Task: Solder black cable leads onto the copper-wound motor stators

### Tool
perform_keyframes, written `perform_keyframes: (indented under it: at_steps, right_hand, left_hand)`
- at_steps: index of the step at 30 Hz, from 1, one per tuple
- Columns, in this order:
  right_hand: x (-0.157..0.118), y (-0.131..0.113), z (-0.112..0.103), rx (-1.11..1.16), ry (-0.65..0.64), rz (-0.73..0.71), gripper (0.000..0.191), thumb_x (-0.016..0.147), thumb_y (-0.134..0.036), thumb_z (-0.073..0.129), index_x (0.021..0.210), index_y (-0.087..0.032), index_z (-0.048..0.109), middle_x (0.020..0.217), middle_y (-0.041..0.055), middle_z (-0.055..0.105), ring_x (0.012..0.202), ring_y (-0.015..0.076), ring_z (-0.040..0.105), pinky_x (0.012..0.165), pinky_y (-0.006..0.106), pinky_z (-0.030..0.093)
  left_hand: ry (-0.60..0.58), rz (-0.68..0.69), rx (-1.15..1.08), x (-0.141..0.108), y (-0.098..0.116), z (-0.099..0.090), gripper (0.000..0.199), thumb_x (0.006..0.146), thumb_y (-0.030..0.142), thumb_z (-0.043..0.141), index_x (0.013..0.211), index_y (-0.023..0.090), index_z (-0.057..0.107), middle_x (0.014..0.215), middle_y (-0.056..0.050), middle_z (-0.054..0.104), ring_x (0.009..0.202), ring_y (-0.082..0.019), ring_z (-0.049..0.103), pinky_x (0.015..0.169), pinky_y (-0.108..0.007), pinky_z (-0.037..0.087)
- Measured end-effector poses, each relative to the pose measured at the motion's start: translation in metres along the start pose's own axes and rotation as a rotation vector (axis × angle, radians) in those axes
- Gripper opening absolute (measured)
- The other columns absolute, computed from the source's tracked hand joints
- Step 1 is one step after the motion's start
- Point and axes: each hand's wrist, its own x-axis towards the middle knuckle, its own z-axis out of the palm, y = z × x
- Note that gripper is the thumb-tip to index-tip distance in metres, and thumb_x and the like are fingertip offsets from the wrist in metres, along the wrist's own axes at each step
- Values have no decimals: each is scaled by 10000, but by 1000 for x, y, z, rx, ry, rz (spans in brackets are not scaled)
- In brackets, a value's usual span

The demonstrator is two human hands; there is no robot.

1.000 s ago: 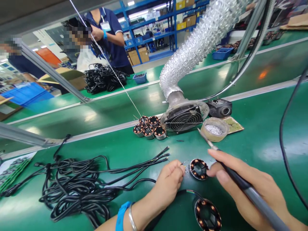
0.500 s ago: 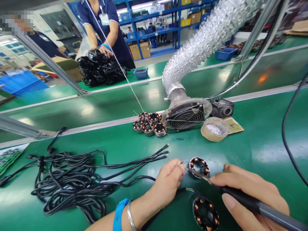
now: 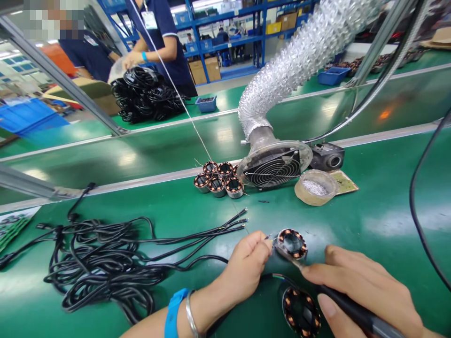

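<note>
Soldering iron point(image 3: 350, 306) moved away from the tub point(image 3: 307, 197) of seemingly metal flakes point(image 3: 315, 188).

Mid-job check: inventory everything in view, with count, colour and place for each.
Fan: one, black, mid-picture
Duct: one, silver, above fan
Bowl: one, tan, right of fan
Flat pad: one, olive, beside bowl
Device: one, black, behind bowl
Clustered rings: at least six, black-copper, left of fan
Nearer rings: two, black-copper, lower right of centre
Cables: several, black, left
Boards: several, green, left edge
Workbench: one, green, foreground
Trays: two, blue, background
Cable heap: one, black, background
Bin: one, blue, upper left
Shelving: one rack, blue, background
Co-workers: at least two, dark-blue shirts, background
Pen-shaped tool: one, black-grey, lower right
Wristband: one, blue, left wrist
Left hand: one, bare, pinching thin wires
Right hand: one, bare, holding tool
</note>
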Motion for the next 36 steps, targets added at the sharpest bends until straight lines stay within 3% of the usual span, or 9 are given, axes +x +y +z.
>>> perform_keyframes:
  at_steps: [6,14,16,19,22,26,29,33,36]
  right_hand:
    - [3,21,-8,-79,17,21,275,889,-466,602,1077,-281,679,771,62,663,715,238,670,523,309,548]
    - [15,42,-14,-348,167,89,262,933,-369,555,1155,-257,637,863,65,667,742,213,647,619,302,528]
    - [19,47,-14,-470,134,127,264,951,-347,501,1142,-223,634,837,59,679,642,192,640,558,292,495]
    - [24,51,-12,-538,29,147,282,968,-341,438,1095,-199,645,572,-18,613,379,136,533,376,254,380]
    - [23,48,-9,-417,48,155,252,972,-291,466,1149,-199,621,523,-56,568,339,105,507,388,225,404]
    - [20,40,3,-139,41,16,161,955,-188,508,1084,-217,600,756,-9,673,558,118,636,543,225,493]
    - [23,35,15,31,-73,-84,152,909,-140,563,1045,-209,562,833,12,666,668,142,616,612,255,503]
    - [33,35,29,63,-245,-203,196,875,-81,503,1030,-196,536,785,19,597,679,164,523,607,285,460]
    - [37,38,37,112,-242,-255,252,861,-42,454,1046,-194,532,773,13,583,675,157,504,607,272,441]
  left_hand:
    - [-12,17,42,0,-1,-2,316,863,391,512,661,211,348,547,102,256,473,-65,164,463,-221,155]
    - [-15,-10,-5,-1,2,1,372,819,467,569,653,216,352,520,112,250,454,-58,151,438,-218,133]
    - [-10,-11,-7,-1,2,1,378,814,470,574,648,215,349,517,113,251,450,-55,148,434,-216,129]
    - [-6,-12,-12,0,2,2,384,807,474,575,643,215,344,517,113,257,444,-50,149,428,-214,127]
    - [-10,-6,-10,0,0,1,380,806,476,577,649,213,352,521,115,264,443,-46,146,424,-211,126]
    - [-10,-11,-17,0,2,1,382,802,490,582,657,209,368,517,118,263,435,-42,143,418,-211,116]
    - [-11,-25,-48,0,4,2,395,787,512,600,663,206,383,503,124,259,425,-40,136,413,-211,109]
    - [-21,-23,-84,0,6,0,412,759,544,631,672,199,423,475,130,249,406,-37,127,409,-214,98]
    - [-16,-9,-79,2,10,-7,377,754,518,643,699,195,456,472,125,275,400,-43,151,409,-216,104]
